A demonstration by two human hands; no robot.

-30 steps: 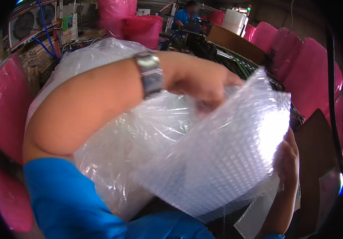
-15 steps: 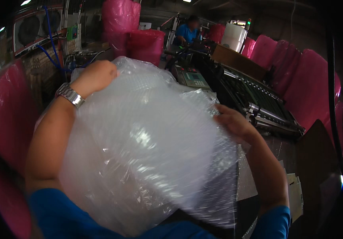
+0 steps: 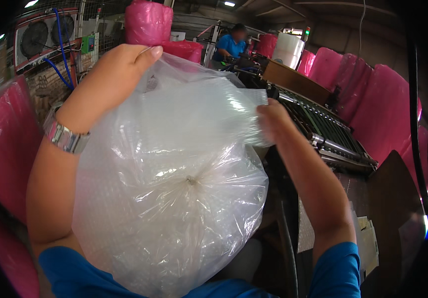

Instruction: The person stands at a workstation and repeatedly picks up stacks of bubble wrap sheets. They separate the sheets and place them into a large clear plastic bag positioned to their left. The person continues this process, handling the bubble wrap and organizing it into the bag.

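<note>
A large clear plastic bag (image 3: 189, 223) fills the middle of the view, its film gathered to a puckered point near the front. My left hand (image 3: 119, 74), with a metal watch on the wrist, pinches the bag's far edge and holds it raised. On the right, my right hand (image 3: 275, 119) grips the side of whitish translucent bubble wrap sheets (image 3: 194, 111), which lie across the bag's far part. Motion smears that hand and the sheet edge beside it. Whether the sheets are inside the bag or over it, I cannot tell.
Beyond my right hand stands a machine with metal rollers (image 3: 318, 121). Pink wrapped rolls (image 3: 383, 109) line the right, others (image 3: 7, 144) the left. A co-worker (image 3: 231, 44) in blue is at the back. Papers (image 3: 368, 243) lie at lower right, beside a brown panel (image 3: 395, 198).
My left hand has risen, lifting the bag's edge. My right hand has moved up and slightly left with the bubble wrap, uncovering the bag's puckered front.
</note>
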